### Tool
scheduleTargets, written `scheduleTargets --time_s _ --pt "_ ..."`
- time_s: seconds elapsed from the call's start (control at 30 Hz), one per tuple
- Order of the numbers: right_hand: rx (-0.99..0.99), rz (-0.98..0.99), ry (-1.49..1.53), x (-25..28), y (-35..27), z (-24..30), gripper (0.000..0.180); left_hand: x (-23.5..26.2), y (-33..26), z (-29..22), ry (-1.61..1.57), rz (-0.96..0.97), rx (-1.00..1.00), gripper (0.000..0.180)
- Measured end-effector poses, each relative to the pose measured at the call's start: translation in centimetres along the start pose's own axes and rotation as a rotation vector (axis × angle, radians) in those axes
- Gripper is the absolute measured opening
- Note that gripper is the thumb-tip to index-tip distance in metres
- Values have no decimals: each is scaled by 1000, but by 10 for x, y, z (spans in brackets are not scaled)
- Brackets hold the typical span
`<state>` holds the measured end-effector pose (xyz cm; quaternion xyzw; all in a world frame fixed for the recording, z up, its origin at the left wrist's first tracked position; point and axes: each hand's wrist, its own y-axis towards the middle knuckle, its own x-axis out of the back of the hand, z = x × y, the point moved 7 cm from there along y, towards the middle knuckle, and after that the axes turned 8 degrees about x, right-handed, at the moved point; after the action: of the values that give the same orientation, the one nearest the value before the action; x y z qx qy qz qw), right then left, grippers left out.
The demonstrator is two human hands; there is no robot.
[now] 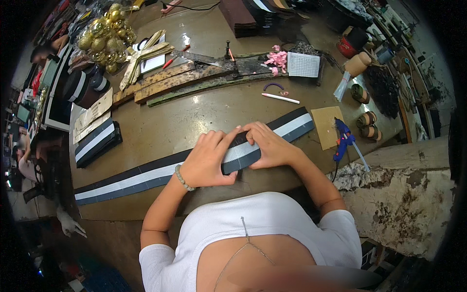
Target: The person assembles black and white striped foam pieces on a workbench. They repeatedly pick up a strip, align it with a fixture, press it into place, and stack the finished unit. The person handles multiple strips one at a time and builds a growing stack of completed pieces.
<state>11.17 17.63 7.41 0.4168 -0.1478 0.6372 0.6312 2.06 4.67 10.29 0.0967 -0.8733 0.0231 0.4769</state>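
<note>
One long black, white and grey strip (239,152) runs slantwise over the near part of the surface (194,119), both hands grasping it right of its middle. Left hand (202,158) clasps it, thumb at the near edge, fingers over the far edge; right hand (272,146) pinches just beside, fingers curled. Section between them looks raised and bent; can't tell whether it's folded double. Step in hand, my read: shaping or pressing that section by finger force, no tool in use. Next move calls for even pressure from both thumbs, stripes kept lined up, loose ends kept from twisting. Near the right end: brown cardboard (321,129), blue glue gun (344,139) at its right edge, in easy reach of the right hand. Left: bundle of similar strips (97,143). Beyond: white pen (280,101), worn wooden boards (180,80), pink scraps (277,59). Farthest: gold balls (98,45), stack of dark strips (237,20).
</note>
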Motion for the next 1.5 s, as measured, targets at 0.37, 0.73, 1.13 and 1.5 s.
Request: scheduleTargets --time_s 0.37,0.73,1.13,1.5 --pt "89 -59 -144 -25 -9 -27 42 -47 -19 36 158 -163 183 90" --pt "-2 -262 -224 30 -11 -33 46 -46 -6 49 171 -206 237 84" --pt "-678 -461 -703 121 -40 -123 61 -47 -3 54 145 -208 266 80" --pt "-920 -531 -794 138 -69 -135 60 -45 -3 55 104 -219 247 80"
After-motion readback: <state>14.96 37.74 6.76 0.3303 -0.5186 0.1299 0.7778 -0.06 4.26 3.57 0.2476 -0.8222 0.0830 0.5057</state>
